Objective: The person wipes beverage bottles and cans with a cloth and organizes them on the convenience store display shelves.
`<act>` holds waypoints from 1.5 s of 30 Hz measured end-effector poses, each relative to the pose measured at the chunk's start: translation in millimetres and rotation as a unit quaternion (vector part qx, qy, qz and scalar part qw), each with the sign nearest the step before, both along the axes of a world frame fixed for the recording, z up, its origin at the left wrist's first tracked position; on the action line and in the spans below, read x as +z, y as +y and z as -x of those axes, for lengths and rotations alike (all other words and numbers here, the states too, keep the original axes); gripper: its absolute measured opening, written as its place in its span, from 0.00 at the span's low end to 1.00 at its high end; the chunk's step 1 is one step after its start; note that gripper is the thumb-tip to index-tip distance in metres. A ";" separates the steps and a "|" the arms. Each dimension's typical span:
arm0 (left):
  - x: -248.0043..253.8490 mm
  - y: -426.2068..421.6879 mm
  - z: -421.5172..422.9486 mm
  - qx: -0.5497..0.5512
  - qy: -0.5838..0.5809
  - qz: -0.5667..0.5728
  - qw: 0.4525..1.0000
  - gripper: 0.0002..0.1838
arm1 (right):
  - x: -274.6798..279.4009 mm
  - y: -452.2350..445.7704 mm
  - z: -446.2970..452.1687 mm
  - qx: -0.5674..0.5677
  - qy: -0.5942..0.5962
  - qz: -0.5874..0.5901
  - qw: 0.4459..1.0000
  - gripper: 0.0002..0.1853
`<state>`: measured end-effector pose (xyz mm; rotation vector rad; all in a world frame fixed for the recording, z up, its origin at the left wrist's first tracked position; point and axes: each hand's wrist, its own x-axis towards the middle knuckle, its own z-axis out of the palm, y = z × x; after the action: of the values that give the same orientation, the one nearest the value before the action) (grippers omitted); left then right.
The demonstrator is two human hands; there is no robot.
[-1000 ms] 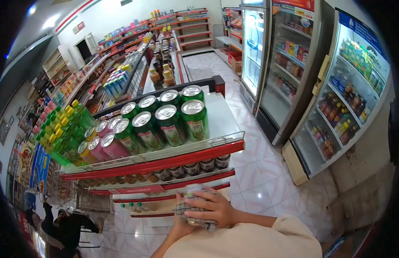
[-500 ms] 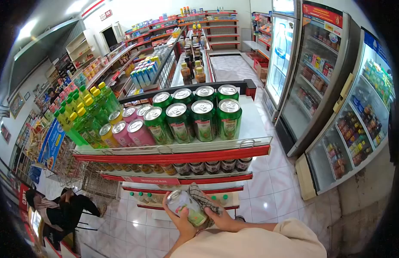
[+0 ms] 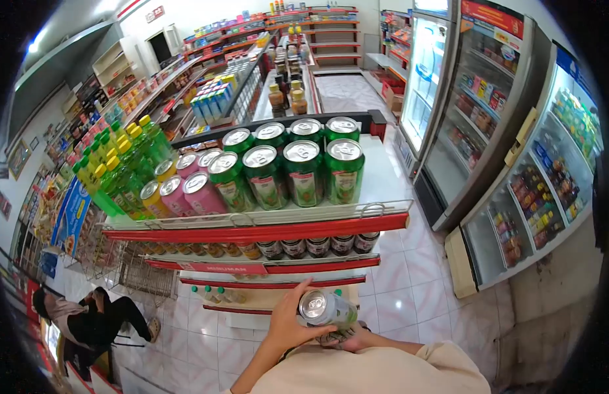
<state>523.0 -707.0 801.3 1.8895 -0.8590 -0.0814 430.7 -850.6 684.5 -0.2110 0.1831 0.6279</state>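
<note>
A silver-topped drink can (image 3: 337, 311) with a pale, green-marked side is tilted in front of my body, its lid facing up and to the left. My left hand (image 3: 288, 323) is wrapped around the can's left side, thumb across its near side. Below the can, my right hand (image 3: 358, 339) is closed on a checkered cloth (image 3: 332, 337), mostly hidden by the can. Just beyond my hands stands a shelf with a red edge (image 3: 265, 231). Green cans (image 3: 303, 174) are lined up in two rows on its top, beside pink cans (image 3: 203, 194).
Green bottles with yellow caps (image 3: 130, 177) stand at the shelf's left end. Glass-door fridges (image 3: 472, 118) line the right side. At lower left a person (image 3: 88, 315) sits near a wire basket rack (image 3: 143, 272). Tiled floor (image 3: 409, 282) runs between shelf and fridges.
The can has been turned and moved right, its lid now nearer the middle. The cloth went from the can's upper right side to beneath it, and my right hand moved lower behind the can.
</note>
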 end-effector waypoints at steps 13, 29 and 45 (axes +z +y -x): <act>11.0 -50.3 -18.7 -0.260 -0.167 -0.148 0.940 0.33 | 32.3 -25.8 10.7 -0.230 0.222 0.125 0.939 0.23; 90.0 -117.3 -51.7 -0.220 -0.444 -0.017 0.869 0.26 | 9.4 -104.4 60.3 -0.314 0.130 0.073 0.937 0.21; 206.7 -220.1 -126.9 -0.190 -0.403 -0.329 0.833 0.41 | 11.2 -171.6 76.7 -0.278 0.129 0.099 0.947 0.21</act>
<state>650.0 -927.1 1008.0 2.3823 -1.9889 0.2318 353.9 -1022.2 695.8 -0.2571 0.5404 0.0686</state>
